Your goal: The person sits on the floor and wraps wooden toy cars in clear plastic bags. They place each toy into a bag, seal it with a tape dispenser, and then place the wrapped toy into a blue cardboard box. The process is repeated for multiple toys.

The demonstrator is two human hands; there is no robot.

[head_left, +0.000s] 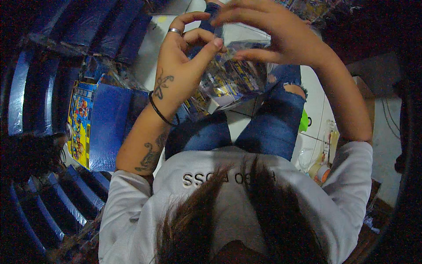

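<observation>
My left hand (178, 59), with a ring and a dark wrist band, is raised above my lap. Its thumb and a finger are pinched together, and whatever is between them is too small to make out. Facing it, my right hand (285, 37) is open, its thumb apart from the curved fingers, and nothing shows in it. Beneath both hands a package in clear, crinkled plastic (237, 81) lies on and between my jeans-clad legs. Dark, yellow and white printing shows through its shiny film, which partly hides the contents.
To my left stands a blue box (107, 125) with a yellow picture side. Rows of blue plastic-wrapped boxes (83, 26) fill the far left. White floor tiles (312, 97) show around my legs. At right are a green object (304, 121) and a tape roll (323, 172).
</observation>
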